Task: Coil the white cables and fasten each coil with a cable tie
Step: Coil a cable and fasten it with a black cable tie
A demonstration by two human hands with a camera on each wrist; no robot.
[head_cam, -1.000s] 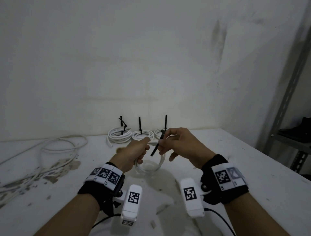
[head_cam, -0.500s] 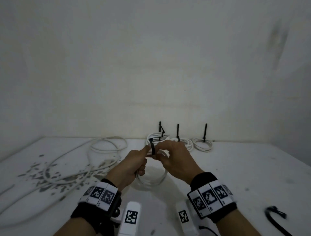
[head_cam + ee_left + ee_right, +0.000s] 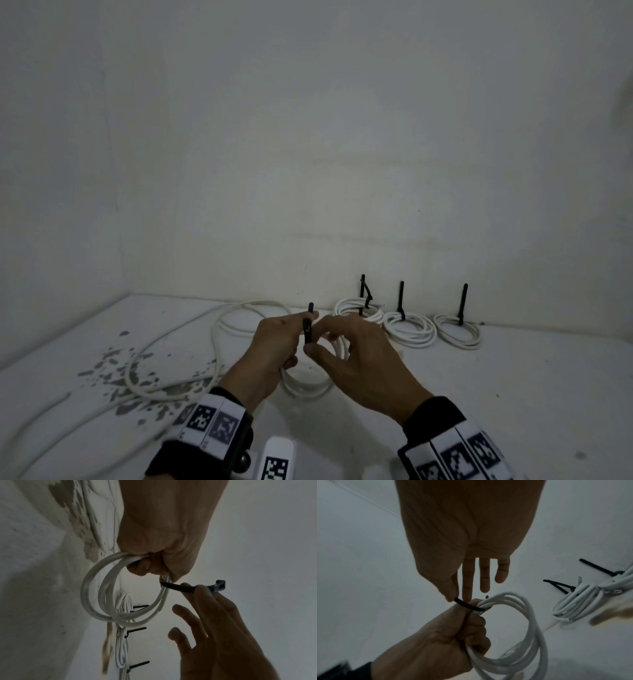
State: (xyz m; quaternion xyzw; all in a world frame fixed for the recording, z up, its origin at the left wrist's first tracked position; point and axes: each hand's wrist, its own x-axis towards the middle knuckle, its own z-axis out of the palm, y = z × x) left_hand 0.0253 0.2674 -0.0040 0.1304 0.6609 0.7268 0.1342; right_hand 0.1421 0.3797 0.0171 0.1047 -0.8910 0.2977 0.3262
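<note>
My left hand (image 3: 274, 346) grips a small coil of white cable (image 3: 308, 383), held above the table; its fist closes round the strands (image 3: 130, 559). A black cable tie (image 3: 308, 330) stands upright between the two hands and passes round the coil at the grip (image 3: 469, 605). My right hand (image 3: 346, 346) pinches the tie's strap between thumb and forefinger (image 3: 197, 592), with its square head (image 3: 218, 585) sticking out past the finger. The other right fingers are spread straight (image 3: 484, 574).
Three tied white coils (image 3: 407, 327) with black tie tails standing up lie along the back wall. Loose white cable (image 3: 178, 346) sprawls over the table's left, across patches of chipped paint (image 3: 116, 363). The white tabletop (image 3: 513, 394) extends to the right.
The head view has swung left, so the tied coils now sit to the right. The tie went from slanted to upright between the hands, and the right hand's fingers spread.
</note>
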